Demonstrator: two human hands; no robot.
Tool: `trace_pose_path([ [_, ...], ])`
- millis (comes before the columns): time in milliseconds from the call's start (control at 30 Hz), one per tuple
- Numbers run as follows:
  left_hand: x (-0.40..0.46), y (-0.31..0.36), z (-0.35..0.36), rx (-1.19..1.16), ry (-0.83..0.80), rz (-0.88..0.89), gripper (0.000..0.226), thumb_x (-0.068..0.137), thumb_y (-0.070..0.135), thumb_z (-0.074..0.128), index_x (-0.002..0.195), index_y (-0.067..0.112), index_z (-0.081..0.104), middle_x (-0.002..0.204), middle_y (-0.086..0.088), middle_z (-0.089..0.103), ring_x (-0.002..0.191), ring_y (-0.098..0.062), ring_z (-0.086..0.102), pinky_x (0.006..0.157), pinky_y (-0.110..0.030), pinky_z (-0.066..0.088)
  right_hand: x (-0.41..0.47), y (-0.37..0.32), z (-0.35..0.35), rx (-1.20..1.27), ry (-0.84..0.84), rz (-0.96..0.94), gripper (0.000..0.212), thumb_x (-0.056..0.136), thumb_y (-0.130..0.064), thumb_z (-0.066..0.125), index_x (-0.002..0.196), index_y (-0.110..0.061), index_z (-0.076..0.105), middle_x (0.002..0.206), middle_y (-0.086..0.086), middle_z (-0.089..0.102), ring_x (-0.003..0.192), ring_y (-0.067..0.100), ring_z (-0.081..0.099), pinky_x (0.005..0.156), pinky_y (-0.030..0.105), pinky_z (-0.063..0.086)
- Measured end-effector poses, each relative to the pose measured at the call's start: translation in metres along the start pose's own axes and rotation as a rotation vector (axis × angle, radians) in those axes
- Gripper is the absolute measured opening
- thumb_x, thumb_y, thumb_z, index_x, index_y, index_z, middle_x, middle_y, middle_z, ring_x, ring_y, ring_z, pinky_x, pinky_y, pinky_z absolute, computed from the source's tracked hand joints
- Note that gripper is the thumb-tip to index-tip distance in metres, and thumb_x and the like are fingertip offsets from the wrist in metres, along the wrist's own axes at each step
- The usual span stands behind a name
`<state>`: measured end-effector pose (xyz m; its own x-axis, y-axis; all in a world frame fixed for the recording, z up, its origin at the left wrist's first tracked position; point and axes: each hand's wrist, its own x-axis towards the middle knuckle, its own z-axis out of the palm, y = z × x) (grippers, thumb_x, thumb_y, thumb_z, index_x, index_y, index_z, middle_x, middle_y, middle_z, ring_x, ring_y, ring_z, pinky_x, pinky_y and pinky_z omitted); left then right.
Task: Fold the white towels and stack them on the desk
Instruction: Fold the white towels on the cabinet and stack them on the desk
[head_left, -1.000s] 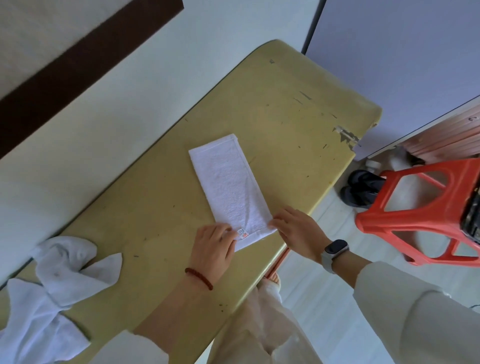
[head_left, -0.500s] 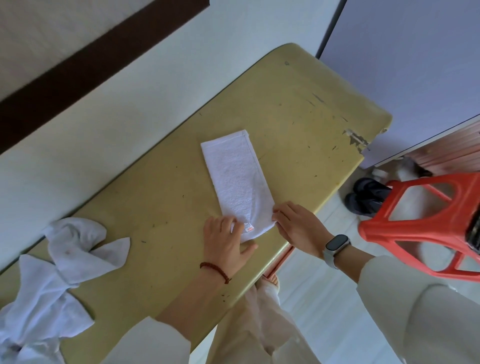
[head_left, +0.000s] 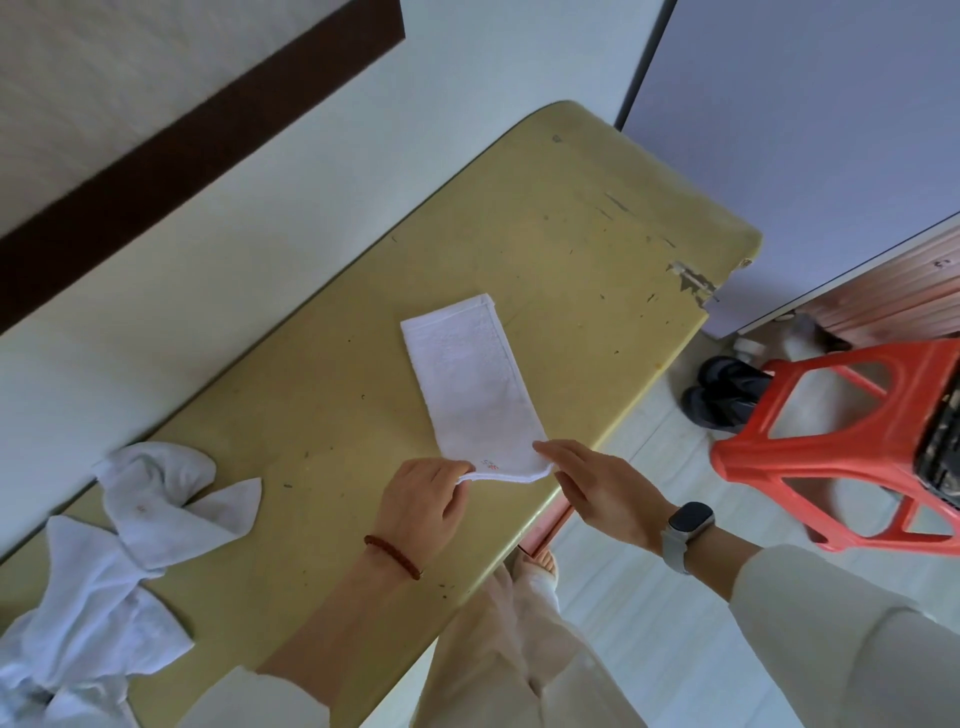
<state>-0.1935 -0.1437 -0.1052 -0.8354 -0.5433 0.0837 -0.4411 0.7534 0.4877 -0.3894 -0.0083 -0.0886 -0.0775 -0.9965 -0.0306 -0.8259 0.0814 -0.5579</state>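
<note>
A white towel (head_left: 470, 384), folded into a long narrow strip, lies on the yellow desk (head_left: 571, 249) with its near end at the desk's front edge. My left hand (head_left: 421, 506) pinches the near left corner, next to a small red mark, and that corner is lifted slightly. My right hand (head_left: 597, 486) pinches the near right corner. A heap of crumpled white towels (head_left: 119, 561) lies at the desk's left end, away from both hands.
The desk runs along a pale wall at the back. A red plastic stool (head_left: 836, 441) stands on the floor to the right, with dark shoes (head_left: 722, 389) behind it. A chipped patch marks the desk's right corner (head_left: 693, 280).
Both hands went from pressing flat on the towel's near end to pinching its two near corners. The near edge has lifted a little off the desk.
</note>
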Motion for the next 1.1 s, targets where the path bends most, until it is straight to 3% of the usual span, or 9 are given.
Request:
trace_pose_path([
  [200,0.009,0.004,-0.010,-0.083,0.021,-0.086,0.028,0.085,0.025,0.045,0.087,0.011,0.069,0.075,0.002,0.070,0.073,-0.010,0.054,0.069,-0.018,0.039,0.005,-0.003,-0.001,0.151,0.128,0.192,0.033,0.092,-0.021,0.043,0.117,-0.005,0.057,0.098,0.010,0.068,0.076,0.015,0.061,0.069,0.016,0.044],
  [267,0.016,0.007,-0.018,-0.162,0.001,-0.241,0.028,0.088,0.028,0.048,0.089,0.009,0.068,0.076,0.001,0.069,0.067,-0.010,0.057,0.061,-0.016,0.039,0.015,-0.003,-0.006,0.133,0.162,0.224,0.039,0.091,-0.030,0.037,0.113,-0.006,0.060,0.091,0.009,0.065,0.071,0.018,0.059,0.065,0.023,0.048],
  [367,0.029,0.003,-0.023,-0.353,0.028,-0.469,0.018,0.091,0.021,0.055,0.088,0.006,0.063,0.063,0.011,0.056,0.048,-0.002,0.046,0.049,-0.009,0.032,0.034,-0.004,-0.014,0.113,0.198,0.264,0.036,0.090,-0.028,0.038,0.109,-0.008,0.061,0.088,0.006,0.059,0.070,0.020,0.058,0.064,0.026,0.047],
  [433,0.038,0.000,-0.024,-0.378,0.067,-0.467,0.023,0.092,0.026,0.050,0.085,0.005,0.057,0.051,0.014,0.041,0.044,-0.006,0.044,0.044,-0.012,0.031,0.050,-0.007,-0.018,0.173,0.187,0.290,0.028,0.091,-0.019,0.039,0.109,-0.006,0.057,0.089,0.008,0.060,0.074,0.020,0.057,0.068,0.030,0.046],
  [500,0.047,-0.005,-0.023,-0.385,0.071,-0.467,0.024,0.095,0.025,0.044,0.088,0.004,0.053,0.048,0.009,0.038,0.044,-0.010,0.046,0.042,-0.018,0.031,0.067,-0.009,-0.020,0.237,0.154,0.331,0.022,0.096,-0.014,0.037,0.112,-0.006,0.050,0.070,0.001,0.055,0.058,0.013,0.049,0.057,0.031,0.038],
  [633,0.069,-0.018,-0.018,-0.448,0.120,-0.549,0.018,0.095,0.026,0.043,0.083,0.014,0.047,0.053,-0.001,0.043,0.052,-0.033,0.055,0.051,-0.044,0.045,0.107,-0.004,-0.017,0.230,0.145,0.425,0.025,0.099,-0.018,0.032,0.120,-0.011,0.044,0.060,-0.010,0.045,0.049,0.010,0.042,0.046,0.025,0.024],
  [700,0.084,-0.025,-0.017,-0.468,0.205,-0.627,0.026,0.094,0.025,0.049,0.069,0.024,0.040,0.051,0.005,0.037,0.046,-0.025,0.046,0.050,-0.040,0.046,0.129,-0.001,-0.013,0.214,0.166,0.437,0.027,0.099,-0.019,0.032,0.123,-0.013,0.043,0.064,-0.004,0.052,0.051,0.014,0.045,0.047,0.026,0.027],
  [800,0.099,-0.036,-0.014,-0.463,0.273,-0.725,0.033,0.092,0.023,0.054,0.063,0.024,0.037,0.050,0.008,0.035,0.044,-0.009,0.037,0.047,-0.015,0.034,0.153,0.002,-0.009,0.189,0.153,0.466,0.028,0.099,-0.019,0.033,0.122,-0.009,0.044,0.081,0.008,0.063,0.064,0.024,0.054,0.057,0.034,0.039],
  [1100,0.117,-0.070,-0.003,-0.429,0.224,-0.872,0.022,0.089,0.029,0.057,0.090,0.009,0.064,0.079,0.005,0.061,0.076,-0.014,0.055,0.067,-0.024,0.040,0.191,0.017,0.007,0.097,0.084,0.610,0.027,0.099,-0.023,0.032,0.117,-0.010,0.047,0.070,0.002,0.055,0.063,0.025,0.051,0.056,0.030,0.033],
])
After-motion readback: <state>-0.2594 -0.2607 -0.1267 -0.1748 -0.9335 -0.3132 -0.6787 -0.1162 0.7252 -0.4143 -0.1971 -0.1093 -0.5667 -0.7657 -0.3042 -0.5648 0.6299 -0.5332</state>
